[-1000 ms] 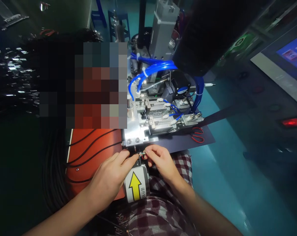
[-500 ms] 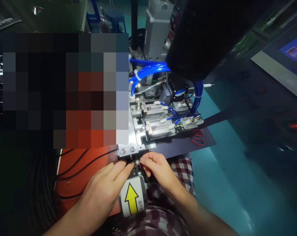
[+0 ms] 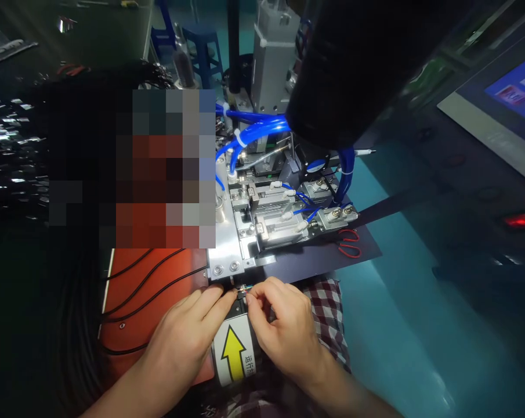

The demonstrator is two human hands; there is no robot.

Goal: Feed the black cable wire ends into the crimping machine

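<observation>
My left hand [image 3: 192, 325] rests at the front end of the machine, its fingers pressed together at a small part [image 3: 243, 289] with thin wires. What its fingertips hold, if anything, is too small to name. Just to the right, my right hand [image 3: 283, 325] is closed in a pinch beside the same part; the thing between thumb and finger cannot be made out. Below the fingertips is a white label [image 3: 236, 351] with a yellow arrow. The metal plate [image 3: 227, 249] with two bolts lies just above them.
Black cables cross the orange-red base [image 3: 158, 290] at left. Silver cylinders [image 3: 283, 223] with blue air tubes [image 3: 264, 125] stand ahead. Red-handled scissors [image 3: 349, 244] lie on the dark surface at right. A thick black tube [image 3: 336, 75] hangs overhead; a screen [image 3: 517, 87] is far right.
My right hand has come lower and turned, with its fingers more curled at the small part. My left hand stays almost in place. The red wire end is less visible.
</observation>
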